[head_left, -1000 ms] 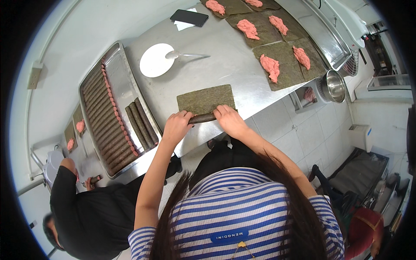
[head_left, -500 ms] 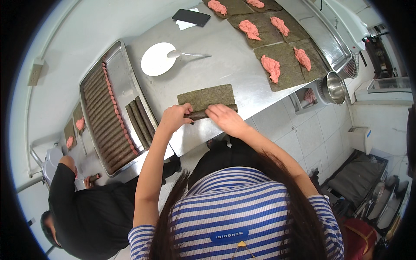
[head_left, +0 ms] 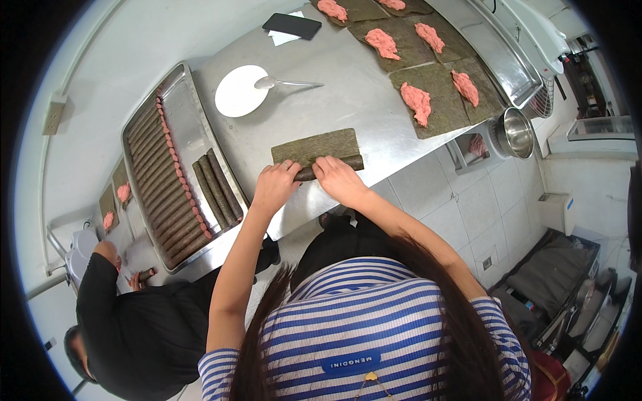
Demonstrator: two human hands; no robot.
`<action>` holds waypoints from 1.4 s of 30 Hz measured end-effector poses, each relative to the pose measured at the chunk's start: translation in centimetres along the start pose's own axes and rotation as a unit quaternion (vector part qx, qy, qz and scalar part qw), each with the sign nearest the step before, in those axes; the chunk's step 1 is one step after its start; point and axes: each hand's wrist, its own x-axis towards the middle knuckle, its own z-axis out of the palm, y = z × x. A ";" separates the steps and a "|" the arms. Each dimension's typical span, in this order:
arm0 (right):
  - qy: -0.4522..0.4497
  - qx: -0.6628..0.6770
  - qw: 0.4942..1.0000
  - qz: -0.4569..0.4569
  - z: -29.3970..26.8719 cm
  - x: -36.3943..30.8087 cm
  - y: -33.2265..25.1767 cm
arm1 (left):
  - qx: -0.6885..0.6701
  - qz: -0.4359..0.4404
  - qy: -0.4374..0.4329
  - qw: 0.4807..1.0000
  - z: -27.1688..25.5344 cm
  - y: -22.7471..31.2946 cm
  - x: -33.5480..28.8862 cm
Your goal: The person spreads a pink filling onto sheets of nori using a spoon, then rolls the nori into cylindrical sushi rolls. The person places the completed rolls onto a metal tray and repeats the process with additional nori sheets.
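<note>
A dark green seaweed sheet lies on the steel table at its near edge, its far part flat (head_left: 319, 143) and its near part curled into a seaweed roll (head_left: 306, 175). My left hand (head_left: 277, 185) grips the roll toward its left end, fingers bent over it. Close beside it, my right hand (head_left: 338, 179) presses its curled fingers on the middle of the roll, whose right end sticks out past them. My thumbs are mostly hidden, and the filling inside the roll is out of sight.
Left of me stands a metal tray (head_left: 192, 100) of finished rolls with pink ends. Beyond my hands are a white plate (head_left: 235, 100), a spoon (head_left: 294, 83) and a phone (head_left: 292, 26). Seaweed sheets (head_left: 435, 123) topped with pink paste lie far right. A co-worker (head_left: 134, 321) bends over at lower left.
My left hand has moved right along the roll, nearer to my right hand. My right hand has shifted slightly left, its fingers more bent over the roll.
</note>
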 end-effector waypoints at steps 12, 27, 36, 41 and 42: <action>-0.086 0.034 0.992 0.086 -2.3 -2.4 4.0 | -0.026 -0.028 -0.028 0.999 -0.5 -0.4 0.5; -0.066 0.023 0.998 0.001 0.3 2.0 0.2 | 0.003 -0.016 0.012 1.000 0.4 -0.3 -0.5; -0.105 0.041 0.991 0.075 -2.0 -1.2 4.2 | -0.011 -0.035 -0.023 0.999 -0.2 -0.5 -0.1; -0.070 0.014 0.996 0.061 -2.6 -1.1 4.1 | -0.056 -0.049 -0.066 0.995 -0.8 -1.2 1.4; -0.036 0.019 0.998 0.044 -2.6 -0.7 3.7 | -0.063 -0.047 -0.082 0.994 -0.9 -1.7 1.9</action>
